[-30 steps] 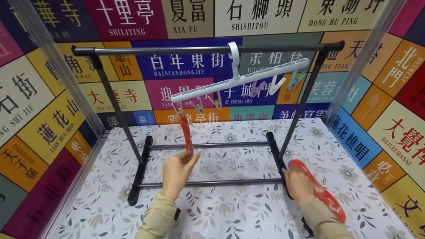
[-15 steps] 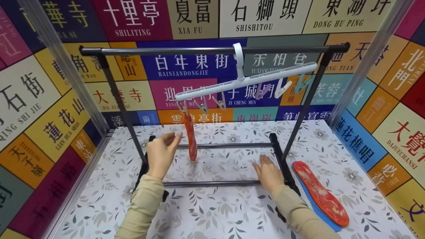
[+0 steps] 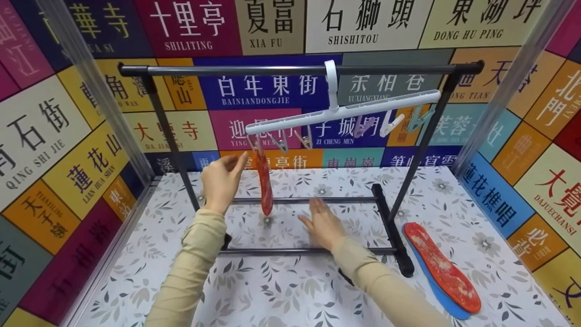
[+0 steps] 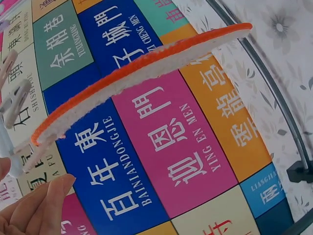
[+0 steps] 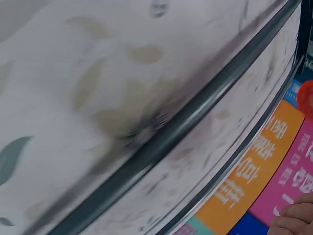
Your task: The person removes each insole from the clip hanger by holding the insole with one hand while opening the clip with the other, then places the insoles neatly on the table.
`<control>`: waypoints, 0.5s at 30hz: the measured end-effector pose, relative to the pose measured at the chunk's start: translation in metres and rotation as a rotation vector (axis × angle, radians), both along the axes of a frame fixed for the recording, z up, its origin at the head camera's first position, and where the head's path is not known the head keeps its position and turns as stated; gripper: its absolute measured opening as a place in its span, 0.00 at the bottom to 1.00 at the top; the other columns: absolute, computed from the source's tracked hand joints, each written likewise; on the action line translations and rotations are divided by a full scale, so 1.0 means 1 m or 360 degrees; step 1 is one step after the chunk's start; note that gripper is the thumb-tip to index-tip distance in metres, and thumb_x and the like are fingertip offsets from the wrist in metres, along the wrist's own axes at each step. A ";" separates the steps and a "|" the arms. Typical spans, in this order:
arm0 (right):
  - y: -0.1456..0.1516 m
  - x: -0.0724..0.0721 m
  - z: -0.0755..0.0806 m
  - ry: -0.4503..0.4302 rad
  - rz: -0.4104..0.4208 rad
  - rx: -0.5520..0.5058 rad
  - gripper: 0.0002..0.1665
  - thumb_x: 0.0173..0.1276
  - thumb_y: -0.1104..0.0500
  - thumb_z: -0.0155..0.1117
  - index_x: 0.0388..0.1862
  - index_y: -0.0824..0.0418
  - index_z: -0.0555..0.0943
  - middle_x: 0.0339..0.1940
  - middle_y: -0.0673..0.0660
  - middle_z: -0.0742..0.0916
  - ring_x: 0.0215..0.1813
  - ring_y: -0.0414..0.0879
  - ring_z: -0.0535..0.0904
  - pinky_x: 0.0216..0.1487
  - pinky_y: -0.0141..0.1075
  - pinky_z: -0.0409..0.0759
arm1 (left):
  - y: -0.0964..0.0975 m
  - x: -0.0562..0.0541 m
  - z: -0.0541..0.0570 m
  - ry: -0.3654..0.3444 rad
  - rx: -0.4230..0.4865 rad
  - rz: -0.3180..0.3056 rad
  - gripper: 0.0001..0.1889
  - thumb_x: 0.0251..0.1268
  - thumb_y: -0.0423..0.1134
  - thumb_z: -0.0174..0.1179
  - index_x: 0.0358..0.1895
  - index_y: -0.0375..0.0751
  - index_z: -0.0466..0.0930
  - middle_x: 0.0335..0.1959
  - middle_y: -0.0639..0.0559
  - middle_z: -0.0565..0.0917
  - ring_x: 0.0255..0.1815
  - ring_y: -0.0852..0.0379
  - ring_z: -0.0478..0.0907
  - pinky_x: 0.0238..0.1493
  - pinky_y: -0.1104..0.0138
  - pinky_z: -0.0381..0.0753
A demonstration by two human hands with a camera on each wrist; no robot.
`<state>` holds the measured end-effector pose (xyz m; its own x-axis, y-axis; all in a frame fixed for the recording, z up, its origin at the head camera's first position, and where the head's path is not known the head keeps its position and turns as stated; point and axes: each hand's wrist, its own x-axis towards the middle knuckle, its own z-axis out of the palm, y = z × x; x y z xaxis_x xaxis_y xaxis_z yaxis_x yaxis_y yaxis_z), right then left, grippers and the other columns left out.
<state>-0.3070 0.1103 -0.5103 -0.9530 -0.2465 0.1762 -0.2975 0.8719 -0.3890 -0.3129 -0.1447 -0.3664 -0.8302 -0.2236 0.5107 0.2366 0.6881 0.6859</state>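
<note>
An orange insole (image 3: 264, 186) hangs edge-on from the leftmost clip of a white clip hanger (image 3: 345, 110), which hooks over the black rack's top bar (image 3: 254, 70). My left hand (image 3: 236, 161) is raised just left of the insole, fingers relaxed, holding nothing. In the left wrist view the insole (image 4: 142, 83) runs across above my fingertips (image 4: 41, 205). My right hand (image 3: 317, 217) hovers flat and open above the table between the rack's two base bars. A red insole (image 3: 442, 268) lies on a blue one (image 3: 456, 311) at the right.
The rack's base rails (image 3: 308, 250) and right foot (image 3: 392, 229) cross the floral table (image 3: 290, 290). Several empty clips (image 3: 390, 123) hang on the hanger's right half. Patterned walls close in the left, back and right. The right wrist view is blurred, showing a base rail (image 5: 161, 142).
My left hand let go of the hanging insole's lower end and rose to its left. My right hand left the red insole on the table and moved left to the rack's middle.
</note>
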 end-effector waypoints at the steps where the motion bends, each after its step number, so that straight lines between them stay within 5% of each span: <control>1: -0.007 -0.001 0.002 0.0018 0.0024 -0.0002 0.45 0.76 0.38 0.48 0.75 0.71 0.59 0.76 0.70 0.65 0.78 0.63 0.57 0.76 0.52 0.59 | -0.001 -0.003 0.000 -0.0007 0.0004 -0.0009 0.28 0.67 0.61 0.58 0.47 0.37 0.88 0.40 0.42 0.90 0.41 0.48 0.88 0.44 0.55 0.85; 6: -0.038 -0.004 0.009 0.0036 0.0080 -0.0015 0.51 0.74 0.34 0.48 0.77 0.71 0.53 0.79 0.70 0.56 0.81 0.62 0.47 0.78 0.47 0.54 | -0.004 -0.012 0.000 -0.0021 0.0070 -0.0020 0.30 0.67 0.63 0.57 0.50 0.38 0.87 0.42 0.43 0.90 0.43 0.49 0.88 0.46 0.56 0.84; 15: -0.074 -0.012 0.024 0.0015 0.0059 -0.0102 0.58 0.70 0.31 0.51 0.78 0.71 0.47 0.80 0.69 0.52 0.82 0.60 0.44 0.78 0.46 0.54 | 0.001 -0.024 0.003 0.0175 0.0150 -0.0087 0.27 0.68 0.57 0.60 0.50 0.34 0.86 0.43 0.40 0.89 0.44 0.48 0.88 0.47 0.58 0.85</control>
<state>-0.3187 0.0363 -0.4858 -0.9417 -0.2693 0.2019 -0.3329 0.8337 -0.4406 -0.3373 -0.1433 -0.3638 -0.7827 -0.2309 0.5780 0.3491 0.6059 0.7148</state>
